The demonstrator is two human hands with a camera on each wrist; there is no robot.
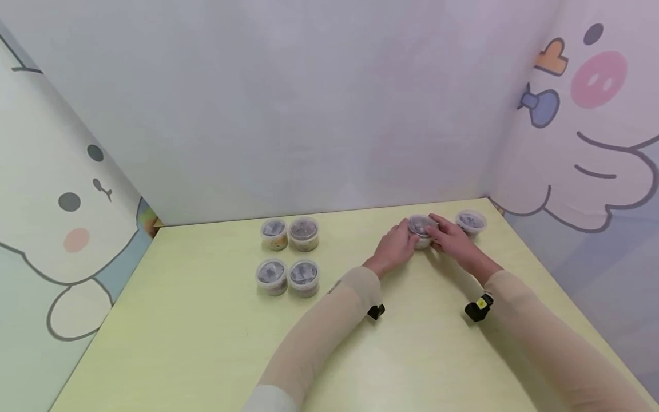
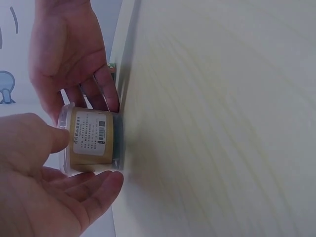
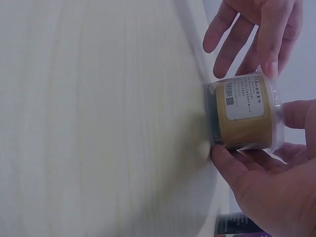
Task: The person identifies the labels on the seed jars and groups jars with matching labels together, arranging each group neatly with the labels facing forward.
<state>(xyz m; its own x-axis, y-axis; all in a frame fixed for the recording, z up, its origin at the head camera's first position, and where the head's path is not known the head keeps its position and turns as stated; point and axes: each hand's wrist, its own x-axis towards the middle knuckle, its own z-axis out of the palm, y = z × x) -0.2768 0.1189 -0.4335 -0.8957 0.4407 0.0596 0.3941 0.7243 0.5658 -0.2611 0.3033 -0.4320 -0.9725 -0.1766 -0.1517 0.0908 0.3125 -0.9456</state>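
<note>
A round clear plastic tub [image 1: 421,226] with a lid is between my two hands, towards the back right of the table. My left hand [image 1: 395,247] holds its left side, thumb by the lid rim. From the right side my right hand [image 1: 454,240] grips it, with the thumb over the lid. A brown band with a white printed label [image 2: 90,132] wraps the tub's wall in the left wrist view. In the right wrist view the tub [image 3: 247,111] stands upright at the table surface; whether its base touches cannot be told.
Just right of my right hand stands another lidded tub [image 1: 471,222], near the table's right edge. Further left, several similar tubs stand in two rows of two, one being a front tub [image 1: 304,277]. A pale wall [image 1: 319,114] rises behind the yellow table [image 1: 206,343].
</note>
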